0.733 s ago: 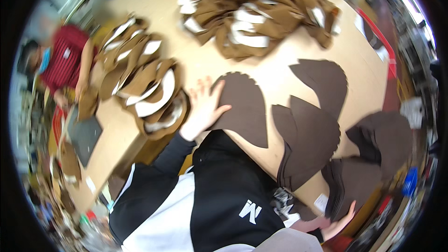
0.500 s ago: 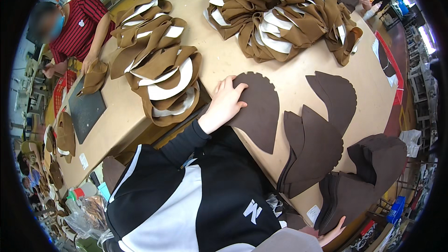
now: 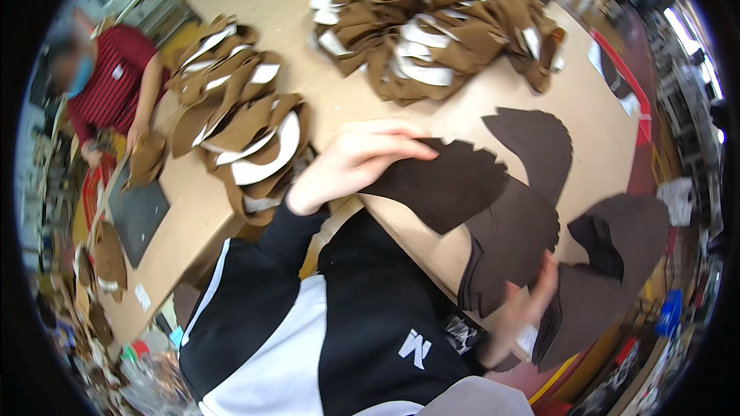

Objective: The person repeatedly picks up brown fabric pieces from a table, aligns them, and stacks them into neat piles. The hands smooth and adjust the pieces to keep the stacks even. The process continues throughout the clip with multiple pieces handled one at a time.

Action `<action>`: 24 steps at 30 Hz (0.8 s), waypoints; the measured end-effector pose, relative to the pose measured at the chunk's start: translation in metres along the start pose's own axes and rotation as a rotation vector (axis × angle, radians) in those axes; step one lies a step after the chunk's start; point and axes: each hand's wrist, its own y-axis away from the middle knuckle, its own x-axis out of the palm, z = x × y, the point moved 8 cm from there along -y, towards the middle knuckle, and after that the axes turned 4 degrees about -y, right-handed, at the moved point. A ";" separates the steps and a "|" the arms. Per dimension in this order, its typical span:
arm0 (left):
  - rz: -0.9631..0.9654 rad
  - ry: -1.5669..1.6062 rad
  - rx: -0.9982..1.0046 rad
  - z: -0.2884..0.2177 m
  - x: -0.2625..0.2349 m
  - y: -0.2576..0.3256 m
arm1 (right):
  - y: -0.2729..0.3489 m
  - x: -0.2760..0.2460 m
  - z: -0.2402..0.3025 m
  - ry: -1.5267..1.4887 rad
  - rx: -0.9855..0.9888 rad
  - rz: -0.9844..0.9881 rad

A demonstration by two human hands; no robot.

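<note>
Left hand point(image 3: 358, 162) is lifted over the near edge of the counter point(image 3: 308, 46), fingers closed on the upper edge of a dark brown fan-shaped cut piece point(image 3: 443, 185) — pinching it, piece raised and tilted, its scalloped edge pointing right. The black sleeve runs down to the torso in a black-and-white top.

Right hand point(image 3: 524, 316) is low at the counter's near right edge, blurred; it touches the lower edge of a stack of the same dark brown pieces point(image 3: 509, 243). Cannot tell whether it grips the stack or just rests on it.

Held piece overlaps the top left of that stack. Another dark brown piece point(image 3: 536, 142) lies flat just beyond, and a further dark pile point(image 3: 617, 250) sits to the right at the counter edge.

Further off on the counter — a big heap of lighter brown and white cut pieces point(image 3: 432, 27) at the far side, and a second heap of brown and white curved pieces point(image 3: 243, 127) to the left, near the left hand.

A person in a red striped shirt point(image 3: 112, 81) stands at the far left end, hand on a small brown pile. A dark grey mat point(image 3: 139, 216) lies on the counter near them.
</note>
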 end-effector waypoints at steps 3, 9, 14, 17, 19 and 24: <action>0.032 0.091 0.154 -0.025 -0.018 0.004 | 0.007 0.072 0.029 -0.292 -0.092 0.282; -0.329 0.223 0.001 0.028 -0.015 0.037 | -0.001 0.031 0.034 -0.691 0.043 -0.064; -0.050 0.177 -0.222 0.023 0.048 0.000 | 0.041 -0.100 -0.053 -0.348 0.340 -0.806; 0.137 0.211 -0.188 0.024 0.075 -0.006 | 0.073 -0.163 -0.124 -0.001 0.615 -0.800; 0.191 0.199 -0.215 0.020 0.087 -0.008 | 0.119 -0.182 -0.183 -0.001 0.571 -0.883; 0.378 0.158 -0.154 -0.013 0.147 -0.029 | 0.122 -0.200 -0.171 0.486 0.600 -0.770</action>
